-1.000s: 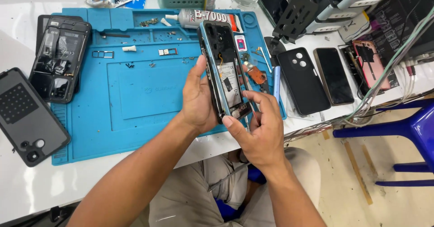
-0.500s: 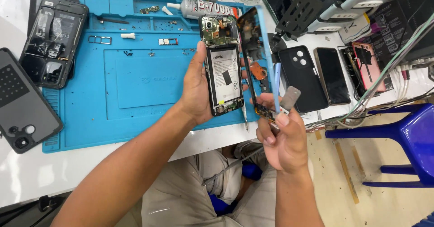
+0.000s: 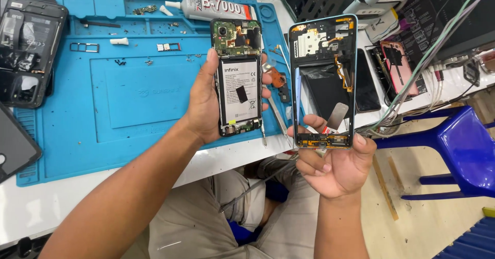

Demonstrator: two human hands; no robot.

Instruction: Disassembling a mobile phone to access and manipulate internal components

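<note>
Blue silicone covers most of the bench, a ridged repair mat (image 3: 124, 104) with small loose screws and trays lying in its upper channels. At its far left sit a dark opened handset (image 3: 28, 52) and, lower down, a grey back cover (image 3: 13, 145) at the frame's edge. Along the mat's top lies a white glue tube (image 3: 216, 6) with a red and black printed band, its nozzle pointing left. The left hand (image 3: 206, 107) grips the opened phone body (image 3: 238, 78) upright above the mat, fingers wrapped round its edges; the green board and the white battery with black printing and warning symbols are laid bare. Thin metal tools (image 3: 276, 112) rest on the mat just beside it. The right hand (image 3: 335, 166) holds the separated frame (image 3: 324, 81) from below, thumb and fingers pinching its lower end, orange flex ribbon showing inside. By my reckoning the splitting is done, the two halves well apart, and any work on the inner parts is yet to come. Further right lie dark phones (image 3: 366, 83) and a pink opened one (image 3: 397, 65), then a blue plastic chair (image 3: 459, 150).
</note>
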